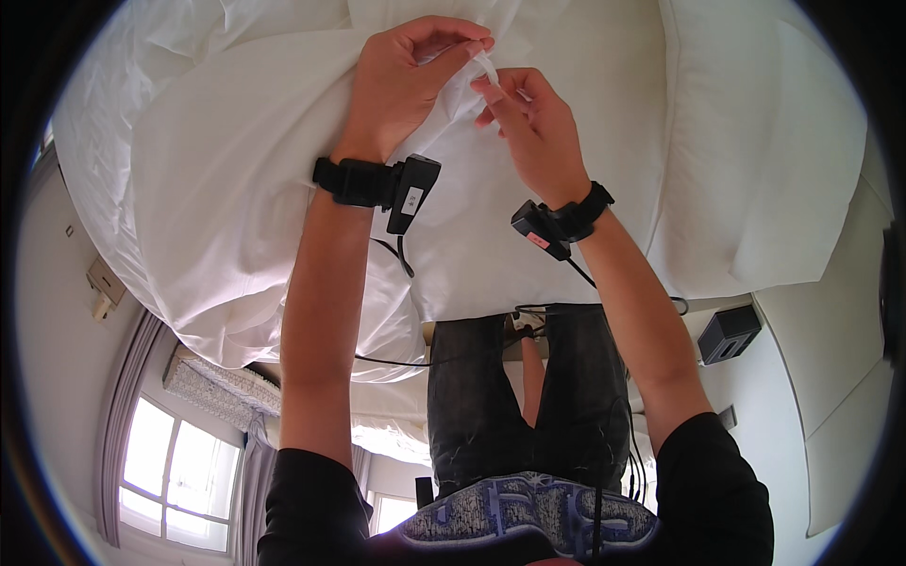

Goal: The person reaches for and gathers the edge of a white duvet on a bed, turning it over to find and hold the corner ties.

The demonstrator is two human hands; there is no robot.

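Between my two hands a narrow white fabric strip (487, 67) is stretched, at the top middle of the head view. My left hand (417, 78) pinches its upper end between thumb and fingers. Lower and to the right, my right hand (534, 120) pinches the other end between thumb and forefinger. Both hands are over a white duvet or cover (233, 134), gathered in folds on the left and under the left hand. A flatter white sheet (481, 247) lies below the hands. Each wrist wears a black strapped device with a cable.
At the right lies a white pillow (764, 156), beside a pale padded headboard (835, 339). A black box (729, 334) is mounted near the bed's right corner. Black cables run from my wrists by my legs. A curtain (131, 417) and window (180, 474) are at lower left.
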